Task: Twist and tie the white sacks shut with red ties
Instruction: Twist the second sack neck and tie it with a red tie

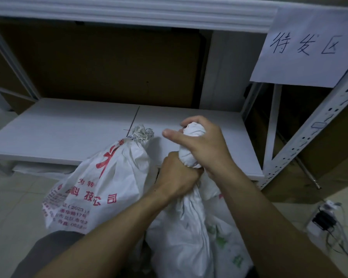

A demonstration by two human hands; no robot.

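A white woven sack (189,227) stands in front of me on the floor, its top gathered into a twisted neck. My left hand (177,177) grips that neck low down. My right hand (205,145) wraps the bunched top of the neck just above, index finger stretched out to the left. To the left leans a second white sack with red printing (92,189), its neck (139,137) bunched and bound with a thin tie. I cannot make out any red tie in either hand.
A white shelf board (68,129) of a metal rack runs behind the sacks, with brown cardboard at the back. A paper sign (305,47) hangs on the right upright. A power strip with cables (325,219) lies on the tiled floor at right.
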